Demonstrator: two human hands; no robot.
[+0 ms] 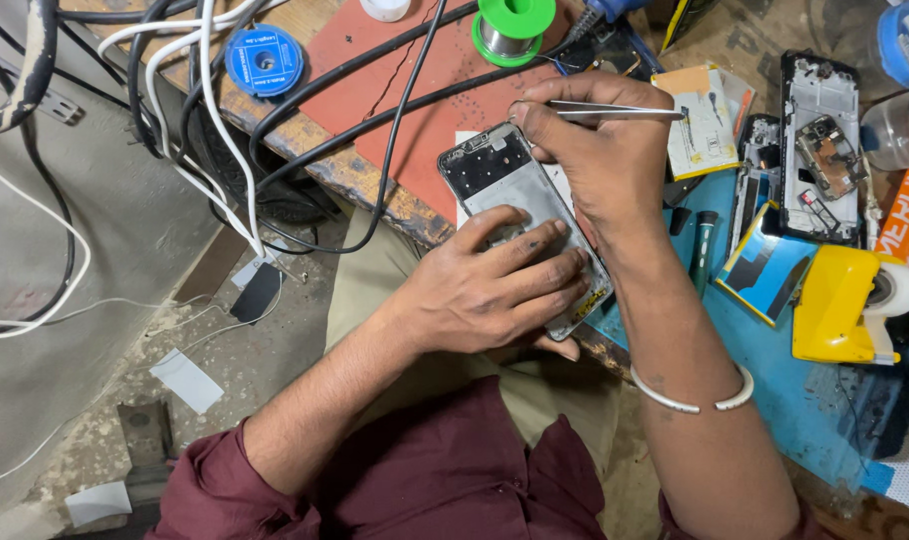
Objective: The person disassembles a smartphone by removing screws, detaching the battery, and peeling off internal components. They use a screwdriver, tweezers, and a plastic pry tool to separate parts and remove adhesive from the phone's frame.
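Left hand (pixel 495 290): fingers spread flat, clamped over the phone frame (pixel 515 190).
Right hand (pixel 595 165): pinching tweezers (pixel 615 110), thumb on the frame's top edge.
Tabletop (pixel 395 190): frame overhangs its edge.

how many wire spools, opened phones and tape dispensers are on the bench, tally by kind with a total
Wire spools: 2, a blue round spool and a green round spool
Opened phone bodies: 2, the grey frame held under the left hand with the right hand gripping metal tweezers, and a black one lying apart
Yellow tape dispensers: 1
Total: 5
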